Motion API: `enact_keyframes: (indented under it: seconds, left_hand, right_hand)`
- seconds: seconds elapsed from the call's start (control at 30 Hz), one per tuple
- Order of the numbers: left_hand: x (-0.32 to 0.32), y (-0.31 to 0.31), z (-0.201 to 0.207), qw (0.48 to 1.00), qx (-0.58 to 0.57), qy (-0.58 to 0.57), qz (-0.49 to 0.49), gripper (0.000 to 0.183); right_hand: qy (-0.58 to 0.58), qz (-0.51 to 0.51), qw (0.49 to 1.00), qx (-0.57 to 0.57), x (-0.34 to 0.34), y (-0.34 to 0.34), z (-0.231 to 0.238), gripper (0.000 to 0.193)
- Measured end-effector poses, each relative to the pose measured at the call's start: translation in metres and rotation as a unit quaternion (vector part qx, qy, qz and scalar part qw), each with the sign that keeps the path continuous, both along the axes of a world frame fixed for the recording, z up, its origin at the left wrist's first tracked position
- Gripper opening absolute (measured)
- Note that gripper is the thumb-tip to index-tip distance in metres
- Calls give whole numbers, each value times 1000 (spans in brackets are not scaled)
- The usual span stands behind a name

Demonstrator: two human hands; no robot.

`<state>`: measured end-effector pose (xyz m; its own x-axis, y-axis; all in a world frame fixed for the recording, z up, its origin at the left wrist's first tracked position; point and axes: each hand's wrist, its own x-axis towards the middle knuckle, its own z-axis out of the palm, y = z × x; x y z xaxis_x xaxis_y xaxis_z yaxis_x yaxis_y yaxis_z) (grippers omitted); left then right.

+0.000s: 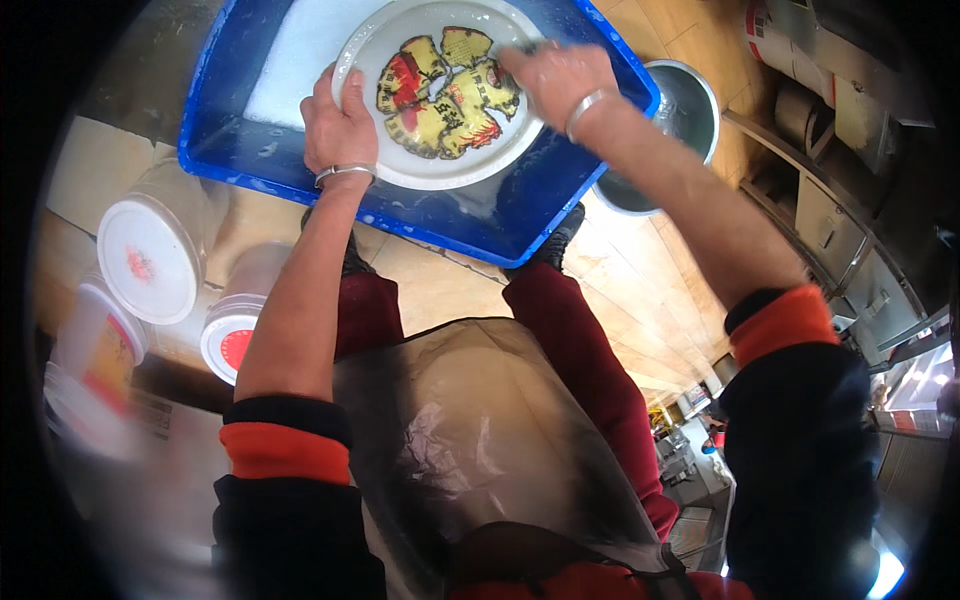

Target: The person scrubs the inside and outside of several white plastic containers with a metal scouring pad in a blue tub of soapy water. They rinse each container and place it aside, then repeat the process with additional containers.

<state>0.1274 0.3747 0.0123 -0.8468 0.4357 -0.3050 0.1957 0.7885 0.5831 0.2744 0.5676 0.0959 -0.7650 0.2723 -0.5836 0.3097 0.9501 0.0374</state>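
Observation:
My left hand [340, 125] grips the left rim of a round white plate [425, 177], thumb on top and fingers over the edge. Yellow, red and black printing covers the plate's middle. The plate lies tilted over a large blue plastic tub [545, 205], within its walls. At the plate's upper right edge is my right hand [565, 85], smeared by motion, its fingers curled down toward the plate. Something small and greyish shows at those fingertips, too blurred to name. Each wrist wears a metal bangle.
A white surface [305, 65] shows in the tub's upper left. Beside the tub stands a round metal basin [697, 115]. Lidded plastic buckets [148, 262] stand at left. Metal cabinets [830, 215] line the right. My shoes are by the tub's near edge; a translucent apron [480, 420] covers my lap.

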Motion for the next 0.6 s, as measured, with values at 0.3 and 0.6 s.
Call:
enact_keyframes:
  seconds: [0.3,0.6]
  left_hand:
    - [6,9,9,997,-59,-13,50,45]
    - [2,3,-1,1000,-14,11,5,47]
  right_hand:
    - [76,-428,890,-139,-7,-180,-9,32]
    - [217,-207,952,-66,88,-115,-27,29]
